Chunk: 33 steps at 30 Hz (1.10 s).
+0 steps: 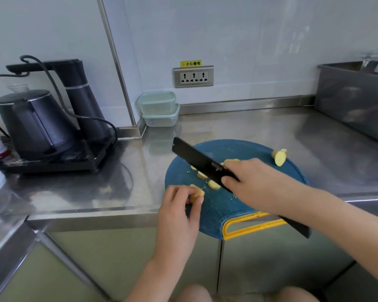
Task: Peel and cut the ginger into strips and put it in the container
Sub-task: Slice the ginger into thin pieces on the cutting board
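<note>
A round blue cutting board with a yellow handle lies on the steel counter, partly over its front edge. Several peeled yellow ginger slices lie on its left part, and a bigger ginger chunk sits at its far right. My right hand grips a black cleaver near the blade's base, with the blade pointing far-left above the slices. My left hand pinches a small ginger piece at the board's left edge. Two stacked clear containers with pale green rims stand in the back corner.
A black electric kettle and water dispenser on a black tray fill the left counter, with cables. A steel tub stands at the far right. A wall socket sits above the counter. A white object and a bottle are at the left edge.
</note>
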Motion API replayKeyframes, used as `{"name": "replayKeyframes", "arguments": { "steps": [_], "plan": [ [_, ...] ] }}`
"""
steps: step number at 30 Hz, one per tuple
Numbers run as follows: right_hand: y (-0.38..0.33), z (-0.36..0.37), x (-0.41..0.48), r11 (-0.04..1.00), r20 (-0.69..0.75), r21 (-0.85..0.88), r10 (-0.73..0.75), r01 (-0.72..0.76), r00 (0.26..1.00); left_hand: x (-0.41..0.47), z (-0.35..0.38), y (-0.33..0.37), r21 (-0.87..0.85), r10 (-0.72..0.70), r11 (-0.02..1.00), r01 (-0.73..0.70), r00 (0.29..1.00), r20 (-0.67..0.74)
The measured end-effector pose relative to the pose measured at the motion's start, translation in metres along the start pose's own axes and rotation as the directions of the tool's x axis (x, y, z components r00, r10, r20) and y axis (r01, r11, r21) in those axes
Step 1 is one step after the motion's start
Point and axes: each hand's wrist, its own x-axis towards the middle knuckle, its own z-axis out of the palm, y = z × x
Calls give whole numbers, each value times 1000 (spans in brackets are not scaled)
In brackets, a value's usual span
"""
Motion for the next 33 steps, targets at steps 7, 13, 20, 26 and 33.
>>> {"name": "replayKeyframes", "arguments": {
  "steps": [7, 13, 20, 26, 33],
  "plan": [
    [-9, 21, 1, 985, 28, -146, -87, 90, 996, -1, 3, -5, 6, 30, 1000, -30, 999, -29],
    [-7, 24, 2, 988, 38, -129, -78, 82, 996, -2, 4, -6, 7, 31, 999, -31, 999, -21],
    [-7, 26, 2, 986, 67, -139, -87, 96, 994, -1, 4, -9, 22, 53, 998, -53, 999, -12],
    [-7, 26, 3, 975, 117, -197, -81, 103, 990, 1, 3, -14, 35, 107, 994, -106, 994, -8],
    [-18, 26, 13, 949, 201, -309, -1, 65, 980, 5, -2, -21, 18, 140, 990, -141, 989, 46]
  ]
}}
